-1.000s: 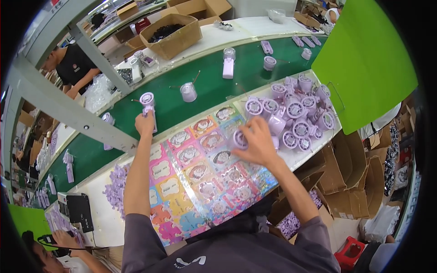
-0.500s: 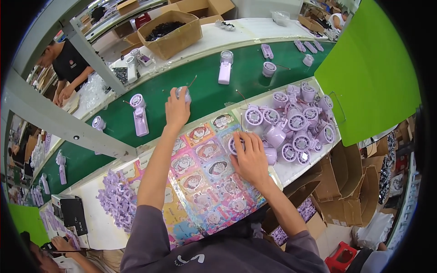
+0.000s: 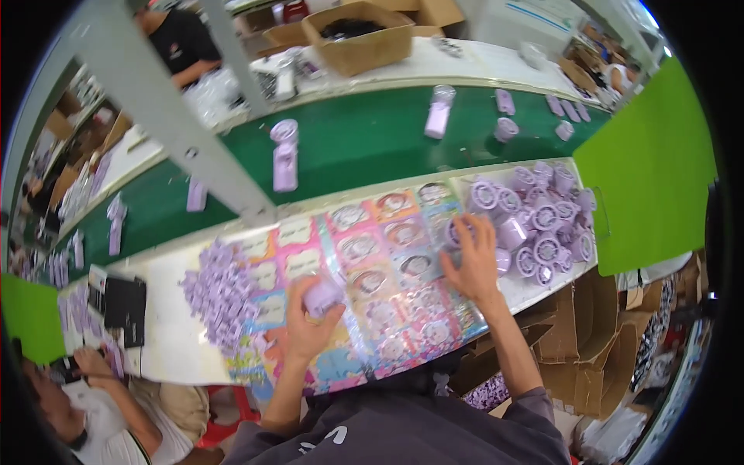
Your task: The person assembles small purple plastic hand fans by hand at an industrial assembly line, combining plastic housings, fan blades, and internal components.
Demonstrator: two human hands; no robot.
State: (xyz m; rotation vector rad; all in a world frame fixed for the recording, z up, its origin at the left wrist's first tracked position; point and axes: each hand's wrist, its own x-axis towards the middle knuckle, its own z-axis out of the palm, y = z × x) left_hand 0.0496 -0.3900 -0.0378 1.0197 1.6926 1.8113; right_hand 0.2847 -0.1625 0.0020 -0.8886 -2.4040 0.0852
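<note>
My left hand [image 3: 305,332] is closed around a round lilac fan head [image 3: 324,297] with a clear part on top, held above the colourful cartoon-printed sheet [image 3: 364,283]. Over the sheet's right side, my right hand [image 3: 476,267] has its fingers curled on another lilac fan head [image 3: 452,232], partly hidden under them. Right beside that hand lies a heap of lilac fan heads [image 3: 545,217] showing round grilles, some with square centres. Many small lilac plastic parts [image 3: 221,291] are piled left of the sheet.
Beyond the sheet runs a green conveyor belt [image 3: 356,143] carrying lilac handheld fans [image 3: 285,159] and loose parts. A grey metal post [image 3: 186,147] crosses the left side. A green panel [image 3: 651,170] borders the right. Cardboard boxes [image 3: 570,333] stand below the table; co-workers sit nearby.
My left hand has come back from the belt with the fan head and is now over the sheet. The right hand stays at the same fan head. The view has shifted.
</note>
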